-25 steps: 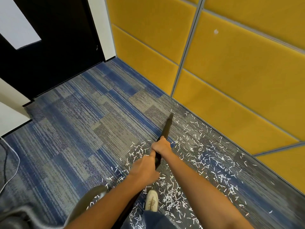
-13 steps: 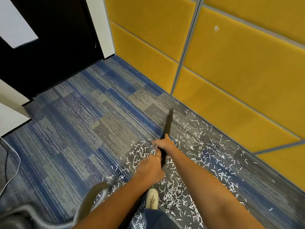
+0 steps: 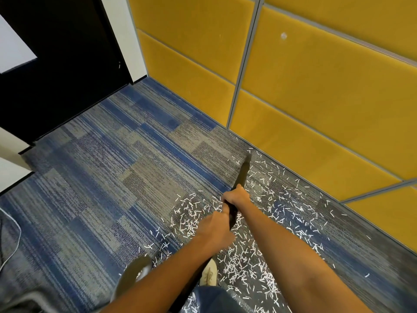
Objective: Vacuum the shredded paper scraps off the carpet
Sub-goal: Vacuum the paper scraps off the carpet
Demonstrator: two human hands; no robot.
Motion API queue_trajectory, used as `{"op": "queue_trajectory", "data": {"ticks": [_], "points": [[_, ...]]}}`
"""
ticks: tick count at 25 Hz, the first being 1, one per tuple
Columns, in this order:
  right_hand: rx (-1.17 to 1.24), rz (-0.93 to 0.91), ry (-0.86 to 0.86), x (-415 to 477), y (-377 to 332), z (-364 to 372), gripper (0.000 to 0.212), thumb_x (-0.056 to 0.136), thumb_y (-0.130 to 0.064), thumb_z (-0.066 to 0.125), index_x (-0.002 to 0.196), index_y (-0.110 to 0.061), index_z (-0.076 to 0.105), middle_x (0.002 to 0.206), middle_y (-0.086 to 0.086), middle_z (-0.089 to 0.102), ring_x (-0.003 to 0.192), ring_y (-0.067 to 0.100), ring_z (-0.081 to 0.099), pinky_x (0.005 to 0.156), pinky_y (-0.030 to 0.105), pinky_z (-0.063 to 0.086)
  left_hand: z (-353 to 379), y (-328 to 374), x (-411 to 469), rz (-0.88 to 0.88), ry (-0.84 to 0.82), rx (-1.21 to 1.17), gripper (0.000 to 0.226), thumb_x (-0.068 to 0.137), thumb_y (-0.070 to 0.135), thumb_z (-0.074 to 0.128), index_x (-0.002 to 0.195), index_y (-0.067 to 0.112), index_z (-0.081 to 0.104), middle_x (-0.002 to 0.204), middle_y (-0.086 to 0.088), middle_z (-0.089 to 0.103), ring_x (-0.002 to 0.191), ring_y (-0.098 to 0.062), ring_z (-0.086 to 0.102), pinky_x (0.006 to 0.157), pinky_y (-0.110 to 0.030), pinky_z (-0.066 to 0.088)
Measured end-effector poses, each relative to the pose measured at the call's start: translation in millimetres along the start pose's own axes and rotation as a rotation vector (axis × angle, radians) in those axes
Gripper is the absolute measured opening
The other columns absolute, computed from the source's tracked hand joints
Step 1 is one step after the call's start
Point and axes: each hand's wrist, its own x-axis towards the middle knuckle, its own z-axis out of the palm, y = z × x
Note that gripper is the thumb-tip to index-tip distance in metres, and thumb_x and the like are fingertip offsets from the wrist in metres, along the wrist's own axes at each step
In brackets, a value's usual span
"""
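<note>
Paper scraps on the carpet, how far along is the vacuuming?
Done: the carpet toward the door looks bare. In hand: left hand and right hand grip the black wand, its tip at the scatter's far edge by the yellow wall. Left: most of the paper scraps, strewn from the wall back to the shoe.

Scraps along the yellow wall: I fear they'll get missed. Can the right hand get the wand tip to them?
Probably yes: the right hand grips the black wand, whose tip lies among those scraps; nothing visible blocks it.
</note>
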Motion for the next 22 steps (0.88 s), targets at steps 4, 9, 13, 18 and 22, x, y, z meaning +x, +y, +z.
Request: {"op": "queue_trajectory", "data": {"ticks": [4, 9, 13, 18, 22], "points": [[-0.013, -0.049, -0.003, 10, -20, 5, 0.061, 0.080, -0.017, 0.065, 0.134, -0.008, 0.038, 0.097, 0.007, 0.050, 0.071, 0.017, 0.051, 0.056, 0.025, 0.043, -9, -7, 9, -0.049, 0.042, -0.042, 0.071, 0.090, 0.015, 0.053, 0.149, 0.016, 0.014, 0.113, -0.008, 0.059, 0.105, -0.027, 0.059, 0.077, -0.032, 0.046], [0.056, -0.140, -0.044, 28, -50, -6, 0.075, 0.082, -0.015, 0.063, 0.147, -0.013, 0.026, 0.128, 0.011, 0.052, 0.095, 0.022, 0.054, 0.077, 0.027, 0.047, -29, -12, 36, -0.073, 0.097, -0.078, 0.075, 0.091, 0.014, 0.052, 0.151, 0.016, 0.008, 0.113, -0.010, 0.059, 0.103, -0.028, 0.060, 0.076, -0.033, 0.047], [0.114, -0.137, -0.034, 53, -58, -18, 0.076, 0.084, -0.012, 0.063, 0.149, -0.012, 0.022, 0.127, 0.014, 0.051, 0.095, 0.023, 0.052, 0.081, 0.030, 0.048, -39, -9, 68, -0.088, 0.078, -0.113, 0.078, 0.090, 0.014, 0.055, 0.152, 0.018, 0.007, 0.110, -0.010, 0.060, 0.098, -0.026, 0.061, 0.073, -0.030, 0.049], [0.260, -0.073, -0.089, 75, -48, -28, 0.068, 0.074, -0.005, 0.067, 0.134, -0.005, 0.036, 0.104, 0.015, 0.057, 0.085, 0.026, 0.057, 0.075, 0.040, 0.056, -33, 7, 84, -0.079, 0.044, -0.110, 0.078, 0.091, 0.013, 0.054, 0.152, 0.018, 0.006, 0.112, -0.009, 0.058, 0.100, -0.026, 0.060, 0.071, -0.029, 0.046], [0.309, -0.041, -0.139, 86, -33, -31, 0.085, 0.070, -0.006, 0.069, 0.144, -0.016, 0.027, 0.102, 0.017, 0.059, 0.087, 0.030, 0.060, 0.078, 0.042, 0.056, -25, 18, 80, -0.045, 0.023, -0.098, 0.077, 0.091, 0.013, 0.054, 0.151, 0.015, 0.007, 0.113, -0.010, 0.059, 0.102, -0.028, 0.060, 0.079, -0.034, 0.053]]}}
